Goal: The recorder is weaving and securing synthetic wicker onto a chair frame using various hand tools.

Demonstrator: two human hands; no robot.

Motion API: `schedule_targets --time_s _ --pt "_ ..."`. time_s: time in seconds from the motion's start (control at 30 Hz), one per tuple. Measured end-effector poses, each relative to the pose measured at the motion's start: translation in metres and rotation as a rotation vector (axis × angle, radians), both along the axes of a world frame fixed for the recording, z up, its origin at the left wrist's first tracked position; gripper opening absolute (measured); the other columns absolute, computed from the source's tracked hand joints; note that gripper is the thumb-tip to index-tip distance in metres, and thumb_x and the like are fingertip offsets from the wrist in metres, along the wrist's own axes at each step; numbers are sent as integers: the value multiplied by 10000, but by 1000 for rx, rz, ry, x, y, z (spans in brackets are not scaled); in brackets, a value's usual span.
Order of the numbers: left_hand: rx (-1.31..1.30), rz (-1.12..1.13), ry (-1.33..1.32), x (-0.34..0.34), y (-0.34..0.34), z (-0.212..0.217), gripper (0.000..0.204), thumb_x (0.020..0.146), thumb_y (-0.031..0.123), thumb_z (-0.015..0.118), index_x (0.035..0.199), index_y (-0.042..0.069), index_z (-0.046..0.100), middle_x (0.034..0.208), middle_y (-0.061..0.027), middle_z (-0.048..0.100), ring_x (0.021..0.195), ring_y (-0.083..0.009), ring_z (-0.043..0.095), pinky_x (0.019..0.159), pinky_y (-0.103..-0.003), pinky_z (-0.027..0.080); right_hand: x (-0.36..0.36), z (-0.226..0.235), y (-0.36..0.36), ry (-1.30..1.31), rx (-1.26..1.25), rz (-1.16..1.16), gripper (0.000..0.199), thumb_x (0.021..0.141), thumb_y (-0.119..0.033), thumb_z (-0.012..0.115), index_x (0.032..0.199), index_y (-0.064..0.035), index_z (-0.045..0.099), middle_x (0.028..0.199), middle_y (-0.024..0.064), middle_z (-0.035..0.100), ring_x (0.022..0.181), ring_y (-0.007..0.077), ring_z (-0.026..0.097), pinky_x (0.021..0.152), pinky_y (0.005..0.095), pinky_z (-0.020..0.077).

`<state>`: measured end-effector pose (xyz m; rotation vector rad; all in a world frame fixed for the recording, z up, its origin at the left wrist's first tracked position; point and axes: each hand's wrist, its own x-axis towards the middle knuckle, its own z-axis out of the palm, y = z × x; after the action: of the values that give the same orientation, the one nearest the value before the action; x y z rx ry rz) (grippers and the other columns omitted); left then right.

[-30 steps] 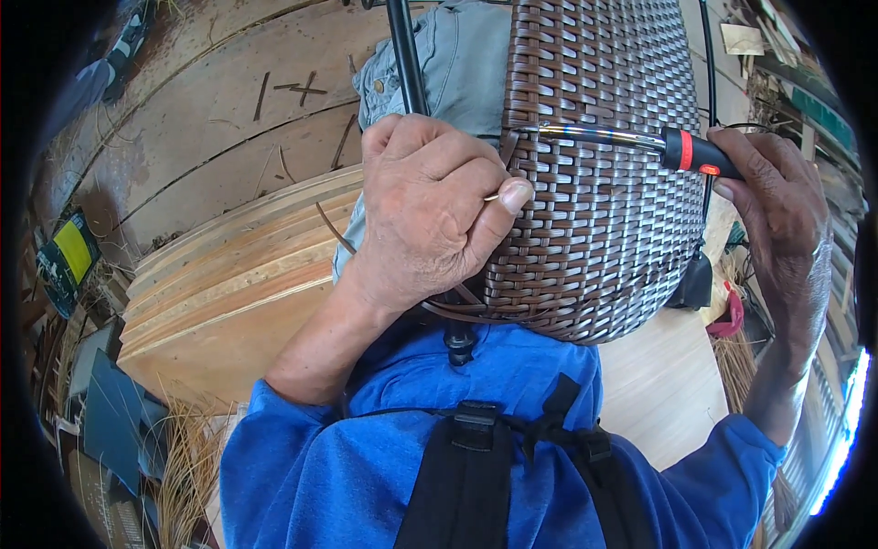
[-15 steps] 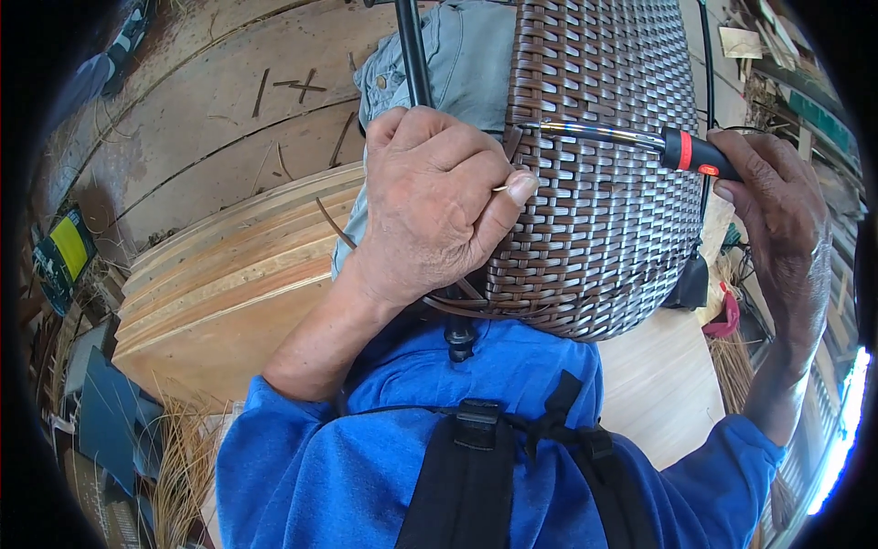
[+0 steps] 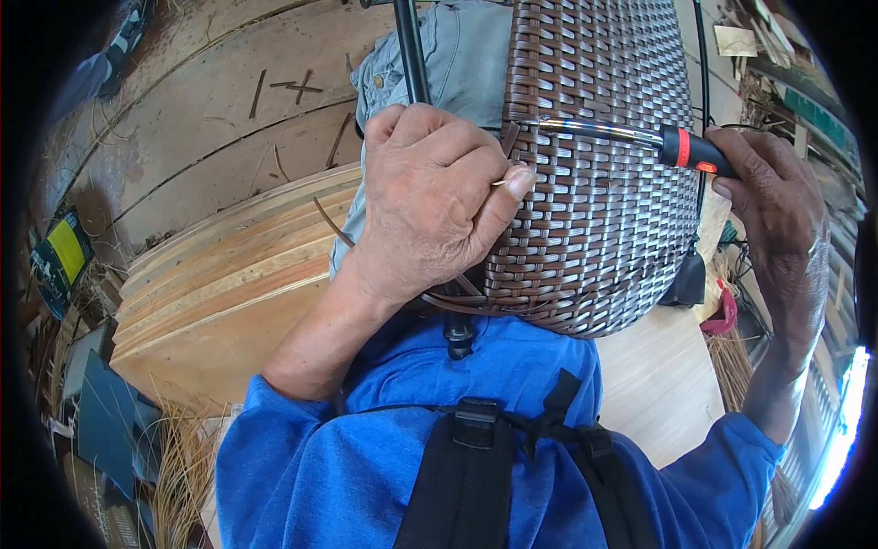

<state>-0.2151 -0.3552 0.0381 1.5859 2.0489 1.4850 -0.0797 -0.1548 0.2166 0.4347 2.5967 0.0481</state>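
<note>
Little has moved since the earlier frames: both hands keep their grips, left hand (image 3: 430,197) sits a touch lower on the weave, tool shaft angle about the same.

Woven panel (image 3: 599,174), brown-and-pale wicker, curved like a chair back or basket wall, stands upright between the two hands, over the person's lap. Left hand lies flat against its left edge, thumb and forefinger pinched on a thin pale strand (image 3: 499,182); strand end is tiny, hard to make out. Right hand (image 3: 777,210) is closed around the red-and-black handle of a screwdriver-like tool (image 3: 640,137). Its metal shaft runs from the right hand across the panel face toward the left hand, tip poked into the weave just above the left thumb. Hands are well apart, panel between them.

Loose dark strips (image 3: 453,297) hang out under the left hand at the panel's lower rim. A black metal rod (image 3: 412,55) rises behind the left hand, top cut off by the frame. Grey-blue denim leg (image 3: 457,55) shows behind rod and panel.

Left of the left hand: stacked plywood sheets (image 3: 219,274), then a scuffed wooden floor (image 3: 201,119). Below the left forearm, blue sleeve and black chest strap (image 3: 476,457). Dry reed bundle (image 3: 187,457) lies at lower left. Below the right hand a pink item (image 3: 722,316), possibly a cloth or bowl, partly hidden. No container contents visible; panel's inner side is hidden.
</note>
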Motion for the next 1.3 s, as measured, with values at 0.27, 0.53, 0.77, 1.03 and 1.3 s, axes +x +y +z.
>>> schedule_targets --time_s 0.27,0.53,0.77,1.03,1.3 --pt "9 10 -3 0 1 0 164 754 223 673 674 107 590 705 6 561 718 -179 504 713 -350 320 -5 3 -6 -13 35 6 286 856 -117 566 1138 -82 599 1034 124 592 914 275 586 771 368 482" --pt "12 9 -5 1 0 -2 168 760 220 665 669 105 584 702 2 557 718 -181 504 719 -351 318 -4 3 -8 9 38 3 287 851 -116 570 1134 -84 603 1036 121 592 928 276 582 779 369 475" --pt "22 14 -10 1 -2 -3 157 758 208 663 674 101 584 700 -9 557 717 -185 504 723 -352 319 -6 4 -9 7 79 106 292 851 -103 568 1141 -93 599 1044 114 595 927 281 582 779 367 465" --pt "71 -24 19 0 -16 12 224 793 241 574 634 94 521 673 -22 517 745 -227 510 779 -400 316 8 30 0 171 117 -7 337 838 -59 580 1173 -99 581 1073 106 598 975 236 591 804 329 491" --pt "-290 752 -201 -55 -21 14 288 795 139 620 1040 3 550 1050 -142 532 1005 -302 486 904 -410 358 8 7 -9 207 78 45 287 817 -83 616 1104 -100 621 932 110 609 798 236 604 670 332 496"
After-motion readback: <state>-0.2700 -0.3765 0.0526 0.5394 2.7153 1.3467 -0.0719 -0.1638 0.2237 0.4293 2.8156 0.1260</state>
